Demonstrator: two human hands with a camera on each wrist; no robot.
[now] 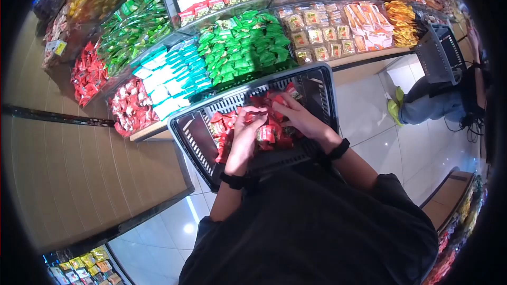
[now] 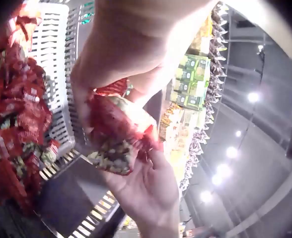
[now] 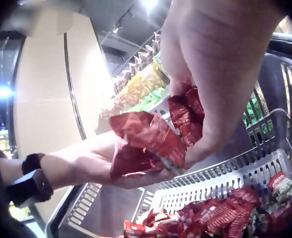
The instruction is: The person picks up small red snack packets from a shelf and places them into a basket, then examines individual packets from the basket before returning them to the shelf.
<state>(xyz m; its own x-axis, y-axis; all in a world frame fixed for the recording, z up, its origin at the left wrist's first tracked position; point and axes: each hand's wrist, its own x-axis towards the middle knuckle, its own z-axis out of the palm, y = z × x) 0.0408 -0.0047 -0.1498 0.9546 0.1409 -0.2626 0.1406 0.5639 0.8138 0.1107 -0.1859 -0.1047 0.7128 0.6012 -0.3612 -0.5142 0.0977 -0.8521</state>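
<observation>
Above a dark basket (image 1: 211, 182) of red packets (image 1: 268, 133), the left hand (image 1: 247, 136) and right hand (image 1: 306, 120) are close together. In the left wrist view the left hand (image 2: 131, 54) grips a red packet with a see-through part (image 2: 113, 148), and the right hand's (image 2: 153, 191) fingers touch its lower end. In the right wrist view red packets (image 3: 146, 139) lie across the left hand's (image 3: 89, 161) palm and fingers, while the right hand (image 3: 215, 74) holds a crumpled red packet (image 3: 186, 116) beside them. The right fingertips are partly hidden.
Bins of green packets (image 1: 245, 47), blue-and-white packets (image 1: 177, 74) and red packets (image 1: 90, 74) line the shelf beyond the basket. A wooden counter (image 1: 90, 169) stands at left. At right is a person's leg (image 1: 435, 110) near another basket (image 1: 438, 55).
</observation>
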